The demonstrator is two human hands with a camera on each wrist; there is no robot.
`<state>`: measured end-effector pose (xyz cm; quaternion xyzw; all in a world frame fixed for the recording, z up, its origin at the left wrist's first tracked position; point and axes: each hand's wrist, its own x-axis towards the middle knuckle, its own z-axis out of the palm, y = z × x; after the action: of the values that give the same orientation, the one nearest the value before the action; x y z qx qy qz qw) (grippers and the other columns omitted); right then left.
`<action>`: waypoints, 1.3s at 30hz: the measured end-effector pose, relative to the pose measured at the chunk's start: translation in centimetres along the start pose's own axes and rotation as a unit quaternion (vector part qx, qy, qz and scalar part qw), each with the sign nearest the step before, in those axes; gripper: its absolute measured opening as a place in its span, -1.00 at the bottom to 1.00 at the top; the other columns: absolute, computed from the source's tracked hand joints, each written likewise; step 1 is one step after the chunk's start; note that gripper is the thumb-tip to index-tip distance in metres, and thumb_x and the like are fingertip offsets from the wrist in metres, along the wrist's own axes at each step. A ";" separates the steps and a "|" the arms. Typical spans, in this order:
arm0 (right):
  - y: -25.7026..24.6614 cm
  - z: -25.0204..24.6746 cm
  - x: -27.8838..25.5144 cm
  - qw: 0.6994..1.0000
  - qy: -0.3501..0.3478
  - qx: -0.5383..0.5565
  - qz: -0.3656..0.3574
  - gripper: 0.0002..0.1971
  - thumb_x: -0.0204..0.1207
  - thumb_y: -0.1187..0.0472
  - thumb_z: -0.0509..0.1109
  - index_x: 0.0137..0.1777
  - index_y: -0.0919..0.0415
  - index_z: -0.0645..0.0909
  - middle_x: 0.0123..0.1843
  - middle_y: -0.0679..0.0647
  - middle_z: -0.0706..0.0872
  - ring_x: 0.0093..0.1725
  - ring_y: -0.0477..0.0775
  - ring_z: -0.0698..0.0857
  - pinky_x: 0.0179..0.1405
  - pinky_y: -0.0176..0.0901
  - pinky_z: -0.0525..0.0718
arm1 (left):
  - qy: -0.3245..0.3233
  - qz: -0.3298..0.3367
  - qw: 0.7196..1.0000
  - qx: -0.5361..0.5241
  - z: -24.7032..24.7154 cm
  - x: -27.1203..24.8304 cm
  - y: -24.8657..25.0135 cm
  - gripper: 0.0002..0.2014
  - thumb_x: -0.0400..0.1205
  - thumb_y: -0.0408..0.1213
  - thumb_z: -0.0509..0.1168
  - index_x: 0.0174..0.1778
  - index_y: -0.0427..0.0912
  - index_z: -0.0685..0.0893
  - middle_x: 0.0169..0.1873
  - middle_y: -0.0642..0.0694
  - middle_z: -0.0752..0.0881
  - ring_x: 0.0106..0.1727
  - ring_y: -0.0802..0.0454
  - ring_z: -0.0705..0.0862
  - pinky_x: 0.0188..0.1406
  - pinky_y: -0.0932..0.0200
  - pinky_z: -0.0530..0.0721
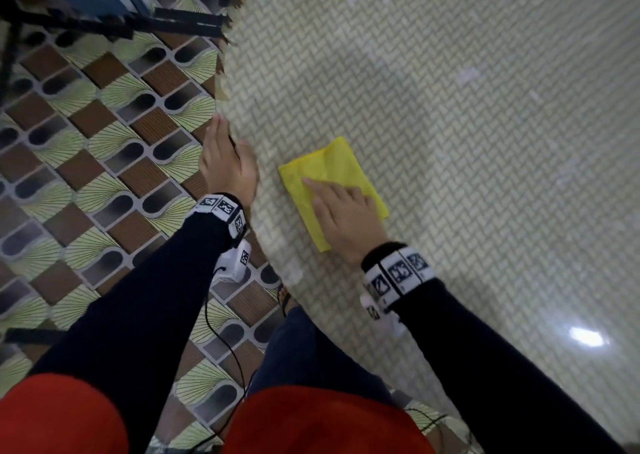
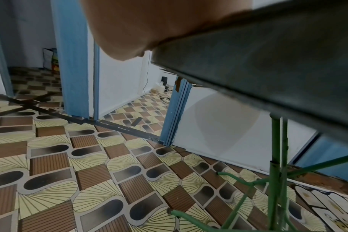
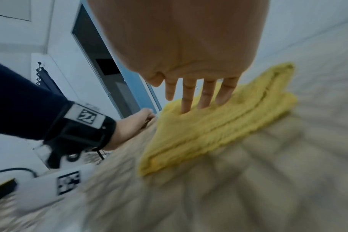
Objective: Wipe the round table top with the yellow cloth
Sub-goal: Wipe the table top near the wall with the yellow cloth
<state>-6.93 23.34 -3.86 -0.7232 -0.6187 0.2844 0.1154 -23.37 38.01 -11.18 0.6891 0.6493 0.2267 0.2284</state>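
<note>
the round worktop (image 1: 450,142) fills most of the head view, with a pale woven pattern on its surface, and its curved edge runs down at my left side. beyond that edge is the floor (image 1: 86,176) with brown, green and dark tiles. under the worktop, in the left wrist view, i see the green metal legs (image 2: 276,164). the yellow cloth (image 1: 325,173) lies folded on the worktop near the left edge, just in front of me. my right hand (image 1: 346,218) rests flat on the near part of the cloth, the grip wide, with straight fingers (image 3: 207,94) pressing down on the fabric. my left hand (image 1: 227,163) is at the edge of the worktop, beside the cloth but apart from it; the thumb lies on top, and if the other fingers curl around the rim i cannot tell.
</note>
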 end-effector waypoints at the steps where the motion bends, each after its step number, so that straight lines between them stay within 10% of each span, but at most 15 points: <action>1: 0.0 -0.6 1.2 0.999 0.037 -0.009 -0.001 -0.57 0.73 -0.05 -0.04 0.52 -0.12 0.43 0.44 -0.04 0.54 0.33 0.19 0.47 0.30 0.09 0.34 | -0.001 -0.003 1.000 0.003 0.0 0.0 0.0 -0.42 0.73 -0.04 -0.10 0.68 -0.16 0.15 0.69 -0.04 0.14 0.69 0.01 0.08 0.63 -0.13 -0.01; 3: 0.4 -0.5 3.2 0.996 0.071 -0.052 0.007 -0.56 0.67 -0.07 -0.01 0.45 -0.07 0.51 0.48 0.04 0.52 0.39 0.24 0.44 0.40 0.18 0.31 | -0.005 -0.003 1.000 0.015 -0.1 0.1 -0.1 -0.40 0.72 -0.01 -0.13 0.69 -0.15 0.15 0.70 -0.04 0.13 0.69 0.00 0.07 0.63 -0.15 -0.01; 8: 0.9 2.4 4.0 0.987 -0.024 -0.156 0.035 -0.47 0.71 -0.21 -0.21 0.66 -0.28 -0.16 0.73 -0.01 -0.27 0.68 0.19 -0.29 0.61 0.28 -0.30 | -0.009 0.002 0.999 0.052 -0.1 -0.1 -0.1 -0.41 0.74 0.00 -0.15 0.69 -0.18 0.13 0.70 -0.07 0.12 0.69 -0.05 0.07 0.63 -0.16 0.01; 18: 6.0 3.6 -7.8 0.988 0.026 -0.144 0.053 -0.46 0.71 -0.01 -0.08 0.69 0.02 0.13 0.72 0.11 0.10 0.69 0.21 0.07 0.63 0.17 0.02 | -0.028 -0.006 0.995 0.099 -0.2 -0.6 0.4 -0.40 0.78 0.05 -0.18 0.71 -0.17 0.07 0.71 -0.06 0.06 0.70 -0.07 0.04 0.63 -0.18 0.00; 25: 9.0 -2.0 0.1 0.981 0.013 -0.106 0.162 -0.44 0.71 0.12 -0.06 0.71 0.04 -0.03 0.73 0.20 -0.15 0.68 0.35 -0.15 0.61 0.23 -0.15 | -0.034 -0.006 0.993 0.112 0.3 -0.1 -0.1 -0.38 0.76 0.06 -0.12 0.70 -0.19 0.10 0.71 -0.08 0.07 0.69 -0.09 0.06 0.63 -0.20 0.02; 29: 3.8 0.7 3.8 0.989 -0.028 -0.116 0.085 -0.42 0.74 0.18 -0.03 0.71 0.04 -0.14 0.72 0.20 -0.24 0.68 0.34 -0.22 0.59 0.21 -0.26 | -0.031 -0.006 0.994 0.106 0.3 -0.1 -0.4 -0.37 0.75 0.08 -0.11 0.70 -0.17 0.11 0.71 -0.06 0.08 0.69 -0.08 0.06 0.63 -0.21 0.01; 34: 1.6 5.4 -4.8 0.993 -0.014 -0.108 -0.050 -0.42 0.60 0.15 0.00 0.65 0.11 0.24 0.69 0.18 0.16 0.66 0.31 0.13 0.60 0.17 0.01 | -0.024 -0.011 0.993 0.115 0.3 -0.3 0.0 -0.39 0.76 0.07 -0.10 0.70 -0.15 0.11 0.71 -0.04 0.07 0.69 -0.07 0.06 0.62 -0.20 -0.01; 39: 8.4 2.7 -9.8 0.993 -0.002 -0.118 0.030 -0.39 0.60 0.10 0.01 0.68 0.00 0.11 0.71 0.07 0.07 0.69 0.20 0.04 0.62 0.21 0.05 | -0.029 -0.003 0.994 0.108 0.2 -0.3 0.0 -0.39 0.76 0.06 -0.13 0.70 -0.15 0.10 0.71 -0.03 0.05 0.70 -0.07 0.04 0.61 -0.22 -0.02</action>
<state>-2.21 11.70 -7.80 -0.7495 -0.6260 0.2142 0.0199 -23.28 37.71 -11.40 0.7141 0.6653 0.1342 0.1717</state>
